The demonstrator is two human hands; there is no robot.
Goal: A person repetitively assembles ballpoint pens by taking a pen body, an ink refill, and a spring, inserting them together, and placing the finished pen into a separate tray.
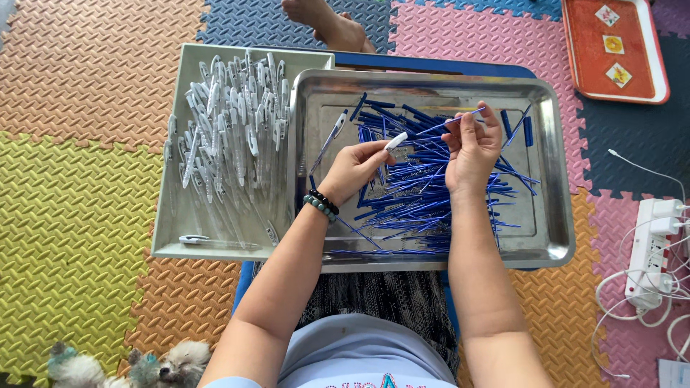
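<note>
My left hand (pixel 354 169) holds a clear pen barrel with a white tip (pixel 395 141) over a shiny steel tray (pixel 553 215). My right hand (pixel 471 149) pinches a thin blue refill (pixel 449 123) that points up to the right, close to the barrel's tip. Under both hands lies a pile of several blue refills (pixel 413 194). One assembled pen (pixel 329 141) lies at the steel tray's left side. A beaded bracelet circles my left wrist.
A grey tray (pixel 169 215) to the left holds many clear pens with white clips (pixel 230 129). Another person's foot (pixel 327 21) rests on the foam mats at the top. An orange tray (pixel 614 50) sits top right; a power strip with cables (pixel 650 251) lies at right.
</note>
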